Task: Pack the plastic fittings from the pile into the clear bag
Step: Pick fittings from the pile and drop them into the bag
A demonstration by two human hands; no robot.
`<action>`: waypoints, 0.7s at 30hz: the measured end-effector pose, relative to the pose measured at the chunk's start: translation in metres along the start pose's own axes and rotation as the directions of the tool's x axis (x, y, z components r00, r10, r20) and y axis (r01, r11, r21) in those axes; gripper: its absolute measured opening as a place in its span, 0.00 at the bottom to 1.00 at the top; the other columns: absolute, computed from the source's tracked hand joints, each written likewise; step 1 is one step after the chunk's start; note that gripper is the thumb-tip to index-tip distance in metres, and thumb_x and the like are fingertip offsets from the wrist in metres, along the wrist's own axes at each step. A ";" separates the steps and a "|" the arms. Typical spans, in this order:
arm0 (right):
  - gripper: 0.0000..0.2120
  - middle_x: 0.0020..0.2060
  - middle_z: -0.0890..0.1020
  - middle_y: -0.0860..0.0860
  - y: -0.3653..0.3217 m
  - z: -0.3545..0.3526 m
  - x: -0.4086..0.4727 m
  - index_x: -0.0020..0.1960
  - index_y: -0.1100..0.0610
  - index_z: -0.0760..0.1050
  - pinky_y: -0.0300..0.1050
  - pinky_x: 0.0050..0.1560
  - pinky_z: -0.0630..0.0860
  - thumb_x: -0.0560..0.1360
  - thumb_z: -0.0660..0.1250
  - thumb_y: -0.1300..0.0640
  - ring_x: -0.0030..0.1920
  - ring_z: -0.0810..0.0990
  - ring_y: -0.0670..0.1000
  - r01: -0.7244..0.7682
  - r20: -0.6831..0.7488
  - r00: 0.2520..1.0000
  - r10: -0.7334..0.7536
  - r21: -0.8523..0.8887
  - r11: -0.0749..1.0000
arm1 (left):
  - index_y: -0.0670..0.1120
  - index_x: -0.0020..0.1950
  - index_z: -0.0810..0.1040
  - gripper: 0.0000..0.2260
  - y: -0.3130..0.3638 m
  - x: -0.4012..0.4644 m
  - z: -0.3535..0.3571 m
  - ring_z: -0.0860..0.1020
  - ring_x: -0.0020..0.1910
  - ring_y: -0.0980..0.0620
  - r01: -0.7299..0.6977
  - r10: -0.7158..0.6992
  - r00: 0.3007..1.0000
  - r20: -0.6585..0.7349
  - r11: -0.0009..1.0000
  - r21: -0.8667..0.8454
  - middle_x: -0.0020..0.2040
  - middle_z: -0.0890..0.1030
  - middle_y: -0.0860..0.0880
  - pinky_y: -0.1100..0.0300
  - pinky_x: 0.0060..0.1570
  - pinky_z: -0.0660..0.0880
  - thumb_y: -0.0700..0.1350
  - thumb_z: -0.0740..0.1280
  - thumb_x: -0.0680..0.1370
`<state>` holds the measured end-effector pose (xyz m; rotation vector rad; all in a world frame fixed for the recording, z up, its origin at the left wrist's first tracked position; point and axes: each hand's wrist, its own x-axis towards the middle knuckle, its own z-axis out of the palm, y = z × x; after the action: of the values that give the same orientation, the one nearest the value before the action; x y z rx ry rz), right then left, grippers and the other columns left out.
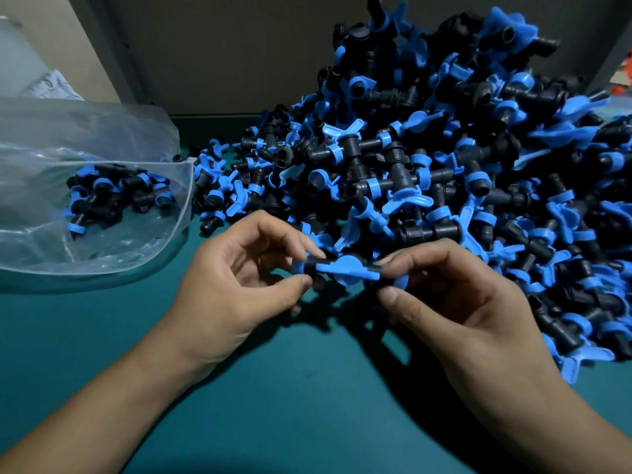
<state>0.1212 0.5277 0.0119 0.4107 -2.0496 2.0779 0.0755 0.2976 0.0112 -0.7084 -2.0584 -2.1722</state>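
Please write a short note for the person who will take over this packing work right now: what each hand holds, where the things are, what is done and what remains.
Left hand: pinches one end of a black and blue fitting.
Right hand: pinches the other end of the same fitting, held above the green table.
Clear bag: lies on its side at the left, mouth open toward the pile.
Done: a small batch of fittings is already in the bag.
Left: the big pile at the right, plus the fitting in hand.
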 end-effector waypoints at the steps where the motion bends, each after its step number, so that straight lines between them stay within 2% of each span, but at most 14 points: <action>1: 0.08 0.48 0.86 0.52 0.001 -0.001 0.000 0.49 0.53 0.83 0.44 0.51 0.81 0.73 0.75 0.63 0.49 0.84 0.52 0.011 0.005 1.000 -0.011 -0.016 1.000 | 0.50 0.46 0.79 0.10 0.000 0.001 -0.001 0.81 0.48 0.48 -0.028 0.028 1.000 0.008 0.999 0.038 0.52 0.85 0.43 0.58 0.45 0.79 0.39 0.76 0.70; 3: 0.10 0.51 0.86 0.52 0.002 -0.002 -0.001 0.48 0.53 0.84 0.43 0.56 0.81 0.73 0.75 0.68 0.54 0.85 0.52 0.019 0.000 1.000 -0.019 -0.049 0.999 | 0.51 0.45 0.79 0.10 0.000 0.002 -0.002 0.81 0.51 0.49 -0.060 0.059 0.998 0.016 0.995 0.076 0.52 0.85 0.44 0.59 0.51 0.77 0.40 0.76 0.71; 6: 0.11 0.52 0.86 0.51 0.002 -0.002 -0.002 0.47 0.53 0.84 0.41 0.55 0.81 0.73 0.75 0.69 0.55 0.85 0.52 0.005 -0.011 1.000 -0.005 -0.063 0.998 | 0.51 0.45 0.81 0.10 0.000 0.001 -0.005 0.81 0.51 0.49 -0.066 0.064 0.998 0.022 0.996 0.060 0.51 0.85 0.45 0.59 0.52 0.77 0.40 0.78 0.70; 8: 0.08 0.47 0.86 0.52 0.000 -0.001 -0.002 0.49 0.53 0.84 0.40 0.50 0.81 0.73 0.75 0.64 0.48 0.85 0.50 -0.008 -0.012 1.000 0.007 -0.021 1.000 | 0.50 0.46 0.82 0.10 0.001 0.001 -0.004 0.81 0.47 0.49 -0.043 0.043 0.999 0.017 0.999 0.025 0.51 0.85 0.44 0.61 0.47 0.78 0.40 0.78 0.69; 10: 0.05 0.39 0.82 0.53 -0.004 0.001 -0.001 0.52 0.53 0.83 0.41 0.43 0.78 0.76 0.75 0.57 0.40 0.80 0.50 -0.025 -0.001 1.000 0.025 0.027 0.999 | 0.49 0.48 0.83 0.09 0.003 0.000 -0.003 0.79 0.38 0.49 0.006 -0.006 1.000 0.001 0.999 -0.038 0.46 0.83 0.43 0.60 0.38 0.78 0.42 0.78 0.70; 14: 0.12 0.30 0.80 0.54 -0.007 0.003 -0.002 0.44 0.54 0.81 0.38 0.33 0.75 0.78 0.69 0.46 0.30 0.77 0.50 -0.148 -0.030 0.988 0.149 0.044 0.988 | 0.47 0.46 0.84 0.06 0.005 -0.001 -0.001 0.78 0.27 0.47 0.148 -0.144 0.988 0.060 0.987 -0.064 0.36 0.83 0.42 0.60 0.29 0.76 0.47 0.75 0.72; 17: 0.17 0.27 0.80 0.57 -0.008 0.002 -0.003 0.40 0.53 0.78 0.37 0.28 0.73 0.77 0.67 0.41 0.25 0.76 0.51 -0.216 -0.011 0.976 0.216 0.004 0.976 | 0.47 0.44 0.83 0.07 0.006 -0.001 -0.003 0.79 0.24 0.46 0.220 -0.215 0.974 0.065 0.972 -0.084 0.33 0.83 0.38 0.62 0.26 0.74 0.50 0.74 0.71; 21: 0.16 0.29 0.81 0.57 -0.008 0.003 -0.002 0.41 0.52 0.79 0.39 0.28 0.74 0.76 0.68 0.40 0.26 0.77 0.52 -0.222 0.008 0.975 0.222 0.002 0.975 | 0.48 0.43 0.83 0.06 0.006 0.000 -0.006 0.80 0.28 0.46 0.231 -0.226 0.972 0.063 0.969 -0.092 0.34 0.83 0.40 0.62 0.26 0.74 0.50 0.75 0.71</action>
<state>0.1258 0.5251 0.0193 0.1972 -2.1864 2.2050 0.0762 0.2917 0.0162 -0.5658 -2.1680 -2.4172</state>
